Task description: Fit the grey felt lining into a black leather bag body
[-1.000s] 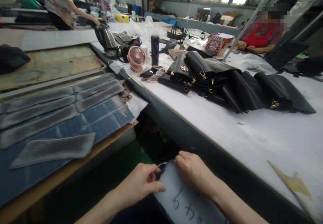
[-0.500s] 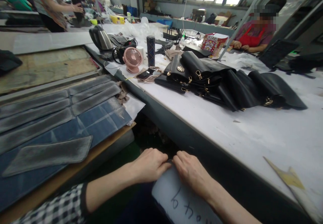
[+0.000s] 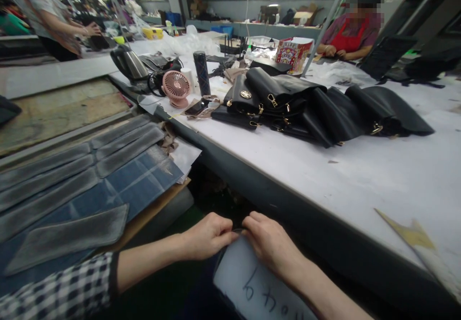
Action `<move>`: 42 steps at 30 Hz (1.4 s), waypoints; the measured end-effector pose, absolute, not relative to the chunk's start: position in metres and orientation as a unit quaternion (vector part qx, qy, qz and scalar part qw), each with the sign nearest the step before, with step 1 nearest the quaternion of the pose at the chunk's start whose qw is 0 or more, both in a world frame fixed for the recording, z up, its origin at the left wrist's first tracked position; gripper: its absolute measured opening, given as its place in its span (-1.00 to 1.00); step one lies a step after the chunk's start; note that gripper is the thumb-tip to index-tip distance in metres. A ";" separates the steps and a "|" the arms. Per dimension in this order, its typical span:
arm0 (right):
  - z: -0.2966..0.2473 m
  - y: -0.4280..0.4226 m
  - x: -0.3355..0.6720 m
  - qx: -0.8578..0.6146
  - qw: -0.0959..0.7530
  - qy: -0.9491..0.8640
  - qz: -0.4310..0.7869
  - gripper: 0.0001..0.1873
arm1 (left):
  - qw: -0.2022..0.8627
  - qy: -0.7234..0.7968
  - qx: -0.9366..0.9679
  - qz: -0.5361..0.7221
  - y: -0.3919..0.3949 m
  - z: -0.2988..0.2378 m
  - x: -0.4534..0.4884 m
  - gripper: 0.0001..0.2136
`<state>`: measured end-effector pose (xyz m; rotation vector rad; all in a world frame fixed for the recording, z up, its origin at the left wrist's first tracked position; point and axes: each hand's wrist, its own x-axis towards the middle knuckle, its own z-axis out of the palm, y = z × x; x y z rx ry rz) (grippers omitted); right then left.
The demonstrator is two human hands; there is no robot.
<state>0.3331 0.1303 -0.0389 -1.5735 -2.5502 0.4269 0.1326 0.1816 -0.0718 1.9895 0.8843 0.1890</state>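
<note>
In the lower middle, my left hand (image 3: pixel 209 236) is closed, thumb and fingers pinching a thin dark edge (image 3: pixel 237 230). Close beside it, my right hand (image 3: pixel 270 243) grips the same edge with its fingers bent over the far end of a white board (image 3: pixel 245 272). Handwritten marks run across the board, and a dark border shows along its left side. What lies under my fingertips is mostly hidden. Left of my hands, a long grey padded strip (image 3: pixel 68 238) rests on a blue sheet (image 3: pixel 144 176).
Several grey strips (image 3: pixel 129 149) lie at left. On the white table (image 3: pixel 281 166) are black leather bag pieces (image 3: pixel 298 104), a pink fan (image 3: pixel 176 89), a phone (image 3: pixel 197 107), a dark patterned cylinder (image 3: pixel 202 73) and a kettle (image 3: pixel 131 64). A person in a red apron (image 3: pixel 347 36) sits across.
The view has shifted slightly, so the table things sit a little further left and higher. My left hand has moved slightly left; both hands still pinch the dark edge.
</note>
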 end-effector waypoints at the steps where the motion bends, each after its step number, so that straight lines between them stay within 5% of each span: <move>1: -0.033 0.124 0.334 -0.532 0.086 -0.826 0.167 -0.98 | 0.465 0.356 0.807 0.077 0.182 -0.072 0.132 -0.65; 6: -0.024 0.080 0.325 -0.516 0.258 -0.807 0.127 -0.73 | 0.490 0.338 0.800 0.083 0.186 -0.078 0.130 -0.61; 18: -0.057 0.069 0.283 -0.576 0.202 -0.791 0.044 -0.67 | 0.530 0.351 0.764 0.107 0.183 -0.091 0.124 -0.58; 26: -0.057 0.069 0.302 -0.524 0.293 -0.797 -0.058 -0.67 | 0.489 0.297 0.810 0.131 0.187 -0.083 0.127 -0.64; 32: -0.061 0.084 0.302 -0.647 0.177 -0.742 0.013 -0.41 | 0.502 0.286 0.806 0.127 0.189 -0.083 0.127 -0.65; 37: -0.039 0.119 0.305 -0.709 0.024 -0.671 0.215 -0.76 | 0.490 0.280 0.818 0.110 0.190 -0.080 0.128 -0.65; 42: -0.029 0.131 0.318 -0.695 0.017 -0.658 0.288 -0.86 | 0.440 0.261 0.852 0.114 0.190 -0.073 0.130 -0.68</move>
